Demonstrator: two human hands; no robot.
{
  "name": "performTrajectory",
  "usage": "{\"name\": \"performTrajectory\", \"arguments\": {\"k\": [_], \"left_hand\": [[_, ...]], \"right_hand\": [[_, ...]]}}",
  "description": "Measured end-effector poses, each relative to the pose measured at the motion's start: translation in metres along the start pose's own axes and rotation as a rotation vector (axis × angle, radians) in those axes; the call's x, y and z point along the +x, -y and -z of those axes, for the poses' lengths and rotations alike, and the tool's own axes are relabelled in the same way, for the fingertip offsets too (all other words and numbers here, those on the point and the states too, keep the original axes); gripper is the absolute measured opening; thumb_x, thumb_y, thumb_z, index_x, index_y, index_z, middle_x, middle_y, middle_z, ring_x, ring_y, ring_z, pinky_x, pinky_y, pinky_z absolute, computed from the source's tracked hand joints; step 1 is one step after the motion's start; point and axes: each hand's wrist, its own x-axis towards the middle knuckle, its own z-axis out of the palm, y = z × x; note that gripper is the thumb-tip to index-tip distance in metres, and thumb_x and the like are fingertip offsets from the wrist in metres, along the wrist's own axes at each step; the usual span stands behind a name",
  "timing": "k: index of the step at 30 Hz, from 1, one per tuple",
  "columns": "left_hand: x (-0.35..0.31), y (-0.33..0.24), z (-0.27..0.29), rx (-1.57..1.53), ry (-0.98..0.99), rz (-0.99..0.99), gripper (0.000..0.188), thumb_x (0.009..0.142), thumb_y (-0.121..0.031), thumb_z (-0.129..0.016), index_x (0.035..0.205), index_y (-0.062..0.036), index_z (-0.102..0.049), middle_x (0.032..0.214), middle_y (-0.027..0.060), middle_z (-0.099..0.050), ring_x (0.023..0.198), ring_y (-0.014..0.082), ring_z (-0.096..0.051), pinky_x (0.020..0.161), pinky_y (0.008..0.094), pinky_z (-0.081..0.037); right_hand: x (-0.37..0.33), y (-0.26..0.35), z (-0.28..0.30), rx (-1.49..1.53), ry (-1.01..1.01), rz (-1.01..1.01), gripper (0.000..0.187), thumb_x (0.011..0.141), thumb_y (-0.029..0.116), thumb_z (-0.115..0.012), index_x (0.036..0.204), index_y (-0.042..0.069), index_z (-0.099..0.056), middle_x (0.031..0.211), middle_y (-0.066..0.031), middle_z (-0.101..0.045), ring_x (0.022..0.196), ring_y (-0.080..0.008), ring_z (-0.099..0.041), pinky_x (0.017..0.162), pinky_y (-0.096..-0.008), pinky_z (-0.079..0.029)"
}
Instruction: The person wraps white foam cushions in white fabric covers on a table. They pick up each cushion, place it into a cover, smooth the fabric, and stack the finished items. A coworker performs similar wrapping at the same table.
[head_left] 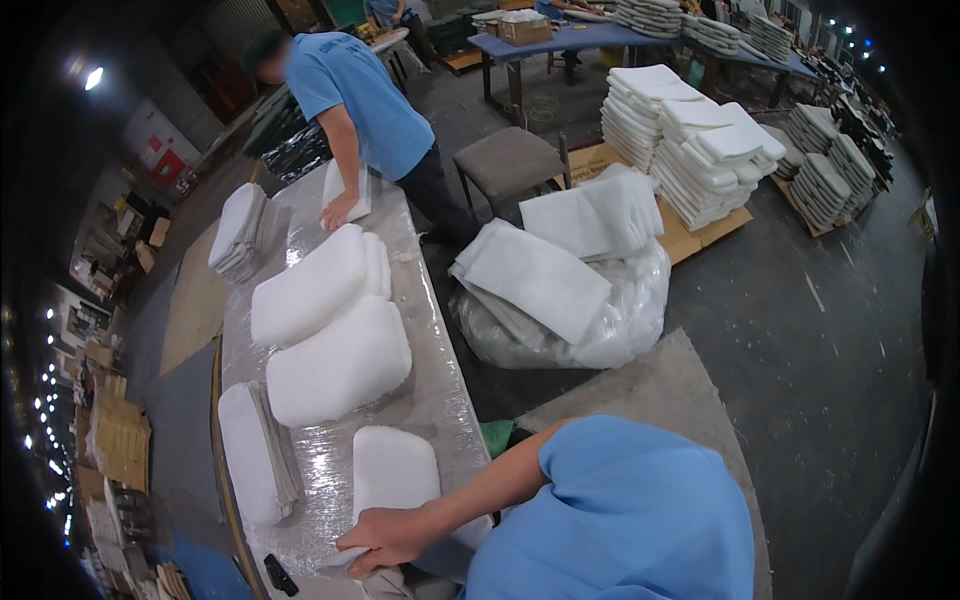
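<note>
My right hand (pixel 392 537) is closed at the near end of the table, its fingers pinching the edge of a pale fabric piece (pixel 345 558). Beyond that hand, partly under the forearm, lies a white padded sheet (pixel 395 468) with rounded corners. Some greyish cloth (pixel 385 585) shows just below the fingers, cut off by the picture's lower edge. My left hand cannot be made out. A small black object (pixel 280 575) rests by the table's left edge.
On the plastic-covered table (pixel 325 450) lie white pad stacks (pixel 335 360) and a folded stack (pixel 255 455). A co-worker (pixel 365 105) leans over its far end. Right of it are a plastic-wrapped bundle (pixel 570 300), a stool (pixel 510 165) and tall pad piles (pixel 690 140).
</note>
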Motion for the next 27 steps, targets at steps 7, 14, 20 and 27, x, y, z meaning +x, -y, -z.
{"name": "performTrajectory", "arguments": {"k": [7, 14, 20, 27], "left_hand": [[0.019, -0.116, 0.017, 0.053, -0.831, -0.714, 0.041, 0.092, 0.002, -0.050, 0.128, 0.0092, -0.068, 0.116, 0.0244, -0.073, 0.107, 0.0323, -0.069, 0.093, 0.0437, -0.056], [0.068, -0.155, 0.056, -0.909, -0.787, -0.518, 0.045, 0.100, 0.001, -0.046, 0.143, -0.0004, -0.057, 0.132, 0.0182, -0.065, 0.116, 0.0293, -0.067, 0.100, 0.0400, -0.056], [0.133, -0.173, 0.106, -1.033, -0.741, -0.605, 0.025, 0.105, -0.004, -0.048, 0.124, -0.0073, -0.065, 0.112, 0.0115, -0.069, 0.094, 0.0180, -0.069, 0.078, 0.0307, -0.060], [0.202, -0.198, 0.138, -1.448, -1.013, -0.734, 0.027, 0.103, -0.006, -0.049, 0.128, -0.0098, -0.057, 0.119, 0.0141, -0.067, 0.103, 0.0241, -0.070, 0.081, 0.0346, -0.063]], "right_hand": [[0.002, 0.029, 0.004, 0.031, -0.032, 0.291, 0.035, 0.090, 0.004, -0.067, 0.125, 0.008, -0.063, 0.098, -0.0156, -0.070, 0.091, -0.0364, -0.071, 0.079, -0.0429, -0.054], [-0.014, 0.016, 0.021, 0.054, -0.111, 0.129, 0.042, 0.100, 0.010, -0.069, 0.142, 0.009, -0.061, 0.116, -0.0090, -0.073, 0.092, -0.0244, -0.073, 0.082, -0.0365, -0.060], [-0.023, -0.009, 0.051, -0.098, -0.131, -0.237, 0.035, 0.103, 0.017, -0.069, 0.138, 0.010, -0.065, 0.107, -0.0070, -0.076, 0.081, -0.0150, -0.073, 0.075, -0.0303, -0.060], [-0.015, -0.047, 0.084, -0.042, -0.108, -0.271, 0.030, 0.103, 0.016, -0.070, 0.132, 0.008, -0.068, 0.102, -0.0087, -0.077, 0.080, -0.0127, -0.072, 0.075, -0.0284, -0.058]]}}
